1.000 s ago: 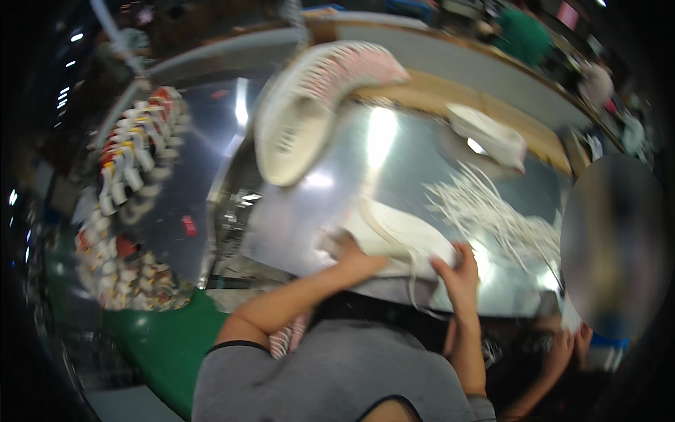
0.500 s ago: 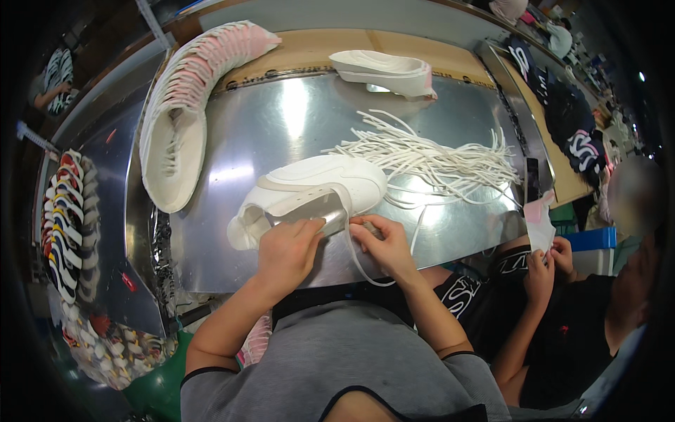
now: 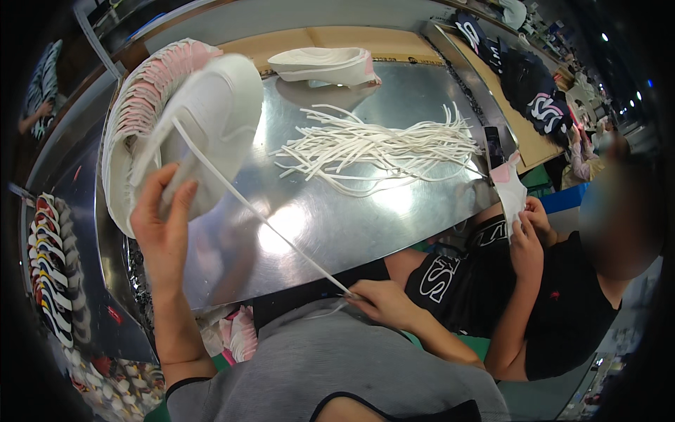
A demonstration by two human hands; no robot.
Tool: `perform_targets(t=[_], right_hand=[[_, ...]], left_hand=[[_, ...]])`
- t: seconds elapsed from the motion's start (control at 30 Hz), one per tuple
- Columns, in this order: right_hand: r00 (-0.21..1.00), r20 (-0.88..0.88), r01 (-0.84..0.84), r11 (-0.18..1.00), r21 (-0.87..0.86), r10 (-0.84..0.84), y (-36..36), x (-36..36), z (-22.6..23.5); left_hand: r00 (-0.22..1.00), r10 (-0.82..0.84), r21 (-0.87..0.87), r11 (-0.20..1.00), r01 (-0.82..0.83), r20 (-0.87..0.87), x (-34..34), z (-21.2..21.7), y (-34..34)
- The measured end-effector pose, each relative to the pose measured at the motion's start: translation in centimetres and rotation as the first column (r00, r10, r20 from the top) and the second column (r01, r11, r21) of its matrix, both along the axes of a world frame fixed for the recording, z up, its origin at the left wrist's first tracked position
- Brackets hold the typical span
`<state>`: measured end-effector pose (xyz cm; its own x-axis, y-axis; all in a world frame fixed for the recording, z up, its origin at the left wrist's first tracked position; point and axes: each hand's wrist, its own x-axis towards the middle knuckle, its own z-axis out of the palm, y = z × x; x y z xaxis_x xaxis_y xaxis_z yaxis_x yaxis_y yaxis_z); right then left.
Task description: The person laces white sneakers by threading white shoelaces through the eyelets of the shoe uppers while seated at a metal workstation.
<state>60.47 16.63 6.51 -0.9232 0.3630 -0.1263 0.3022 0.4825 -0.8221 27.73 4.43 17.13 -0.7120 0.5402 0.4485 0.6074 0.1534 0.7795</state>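
My left hand [image 3: 160, 225] is closed on the edge of a white shoe upper [image 3: 228, 98], which is raised and tilted at the left and slightly blurred. A white shoelace [image 3: 260, 214] runs from the upper in a straight, taut line down to my right hand [image 3: 387, 302]. That hand pinches the lace close to my body, by the table's front edge. Behind the raised upper stands a curved stack of nested shoe uppers [image 3: 155, 81] with pink linings, partly hidden by it. A loose pile of white shoelaces [image 3: 380, 151] lies mid-table.
Another white upper [image 3: 320, 67] lies at the far side of the metal table [image 3: 316, 232]. At the right a seated co-worker [image 3: 569, 302] holds a white and pink piece [image 3: 510, 186]. Colourful shoe parts [image 3: 49, 274] are stacked at the far left, and dark uppers [image 3: 520, 84] sit back right.
My left hand has lifted the upper off the table, up and to the left. My right hand has drawn the lace toward my body, so it now stretches straight. The view has shifted.
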Motion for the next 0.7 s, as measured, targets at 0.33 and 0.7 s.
perform_targets(t=[0.33, 0.7], right_hand=[[0.911, -0.085, 0.284, 0.761, -0.583, -0.404, -0.4, -0.7, 0.5], [0.858, -0.35, 0.291, 0.917, -0.271, -0.376, 2.8, -12.8, -2.3]], left_hand=[[0.854, -0.515, -0.58, 0.673, 0.458, 0.077, 4.1, -8.3, 1.2], [0.858, -0.509, -0.621, 0.653, 0.434, 0.064, 6.3, -5.7, 2.3]])
